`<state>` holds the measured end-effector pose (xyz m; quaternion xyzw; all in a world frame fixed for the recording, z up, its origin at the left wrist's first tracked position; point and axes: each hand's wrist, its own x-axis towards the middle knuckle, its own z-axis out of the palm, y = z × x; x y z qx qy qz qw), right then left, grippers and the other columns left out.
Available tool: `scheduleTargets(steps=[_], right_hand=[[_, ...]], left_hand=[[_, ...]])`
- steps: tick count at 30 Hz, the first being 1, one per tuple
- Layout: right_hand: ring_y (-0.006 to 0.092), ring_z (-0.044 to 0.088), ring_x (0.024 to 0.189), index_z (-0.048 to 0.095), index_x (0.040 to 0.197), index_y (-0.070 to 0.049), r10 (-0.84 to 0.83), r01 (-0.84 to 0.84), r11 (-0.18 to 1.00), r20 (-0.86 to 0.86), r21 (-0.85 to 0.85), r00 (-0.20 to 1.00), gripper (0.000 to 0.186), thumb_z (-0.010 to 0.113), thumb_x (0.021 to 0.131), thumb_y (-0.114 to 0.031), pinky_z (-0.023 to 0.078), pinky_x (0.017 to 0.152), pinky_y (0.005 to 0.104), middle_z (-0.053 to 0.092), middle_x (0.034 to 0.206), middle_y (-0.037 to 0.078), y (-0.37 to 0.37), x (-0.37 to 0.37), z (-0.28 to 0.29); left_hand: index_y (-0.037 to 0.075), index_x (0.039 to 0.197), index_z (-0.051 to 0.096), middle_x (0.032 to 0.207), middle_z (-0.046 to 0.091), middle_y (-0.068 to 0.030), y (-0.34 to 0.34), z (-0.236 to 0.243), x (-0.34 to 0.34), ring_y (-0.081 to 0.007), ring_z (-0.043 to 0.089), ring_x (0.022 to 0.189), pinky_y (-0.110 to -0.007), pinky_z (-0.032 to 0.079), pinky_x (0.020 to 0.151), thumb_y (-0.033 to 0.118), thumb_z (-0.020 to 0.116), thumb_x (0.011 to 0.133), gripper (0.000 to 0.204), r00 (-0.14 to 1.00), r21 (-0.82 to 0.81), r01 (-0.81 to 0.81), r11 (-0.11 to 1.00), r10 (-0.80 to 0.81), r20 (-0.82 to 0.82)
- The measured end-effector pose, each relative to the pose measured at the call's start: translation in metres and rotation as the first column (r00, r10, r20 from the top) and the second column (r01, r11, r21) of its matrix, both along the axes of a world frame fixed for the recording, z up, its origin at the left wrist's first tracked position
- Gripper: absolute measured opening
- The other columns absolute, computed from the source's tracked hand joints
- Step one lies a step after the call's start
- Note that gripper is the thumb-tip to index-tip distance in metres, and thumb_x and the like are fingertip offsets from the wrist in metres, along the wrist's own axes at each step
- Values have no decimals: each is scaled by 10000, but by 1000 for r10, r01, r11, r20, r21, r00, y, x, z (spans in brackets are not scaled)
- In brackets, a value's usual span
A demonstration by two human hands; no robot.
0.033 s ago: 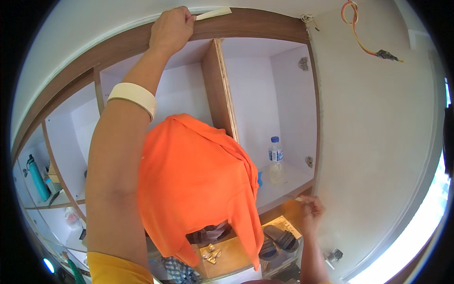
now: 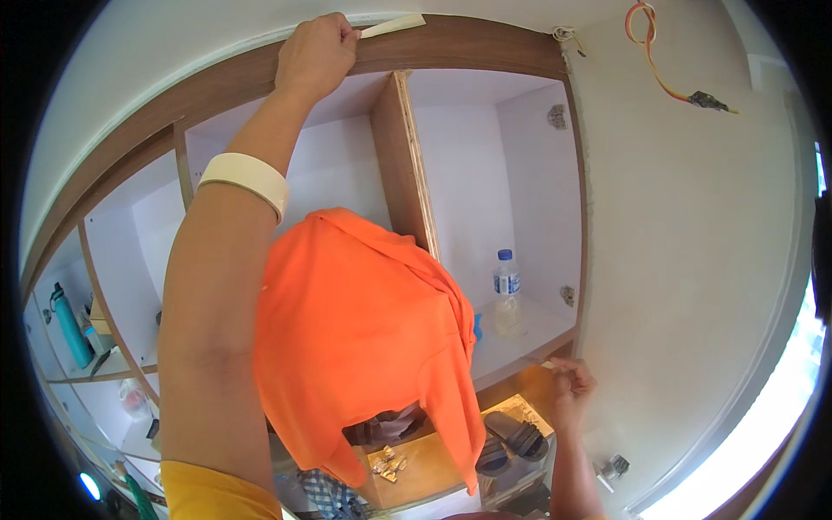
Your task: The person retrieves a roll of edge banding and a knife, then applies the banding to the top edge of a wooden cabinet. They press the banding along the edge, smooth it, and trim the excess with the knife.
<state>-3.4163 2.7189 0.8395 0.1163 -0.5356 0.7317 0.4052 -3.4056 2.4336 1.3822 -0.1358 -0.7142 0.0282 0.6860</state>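
Closest to the camera, the person's left forearm [image 2: 217, 312] rises from a yellow sleeve [image 2: 204, 496] at the lower edge, with a cream wristband [image 2: 245, 179] round it. Just beside the arm hangs an orange garment [image 2: 364, 338], draped over something it hides entirely. Low on the right, the right hand [image 2: 568, 394] sits just in front of the shelf edge [image 2: 529, 351], its fingers drawn together on what looks like a pale sliver [image 2: 542, 364], too small to tell more. Below it a pair of dark sandals [image 2: 511, 433] lies on a lower wooden board [image 2: 425, 472], near some small metal fittings [image 2: 387, 462]. Farther in, a clear water bottle [image 2: 507, 290] stands upright on the white shelf of the right compartment, which a brown divider [image 2: 403, 165] sets apart from the next one. Far left, a teal bottle [image 2: 69, 325] stands in another compartment. Highest and farthest, the left hand [image 2: 316, 52] is closed in a fist on one end of a pale strip [image 2: 394, 26], which lies along the cabinet's brown top edge [image 2: 485, 48] and juts out to the right of the knuckles. Orange wires [image 2: 650, 52] dangle on the wall beyond. Set against the earlier picture, nothing has visibly shifted: both hands are where they were, and the strip sits at the same angle on the top edge, so the work is held in place rather than moved along.
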Motion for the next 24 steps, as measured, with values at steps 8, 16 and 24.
scheduleTargets(steps=[8,16,24], right_hand=[[123,605,847,724,992,6,42,-42,999,16,-5,999,203,598,886,124,481,784,263,652,944,49,-26,25,6],[145,638,870,723,984,6,1,-4,997,43,77,999,224,591,861,138,491,811,278,675,944,71,-31,24,-3],[153,640,884,712,979,0,10,-13,998,57,59,998,219,592,861,140,490,825,279,682,952,66,-32,28,-3]], left_hand=[[57,981,742,892,752,-165,-11,-5,6,-363,710,906,-478,547,823,325,640,985,286,999,54,10,999,-12,51],[70,968,741,846,741,-128,-21,-8,14,-327,700,856,-465,534,792,349,657,974,292,994,95,-10,995,0,106],[70,975,738,793,711,-92,-25,-15,24,-301,677,807,-447,528,767,362,656,972,303,995,102,-14,995,3,105]])
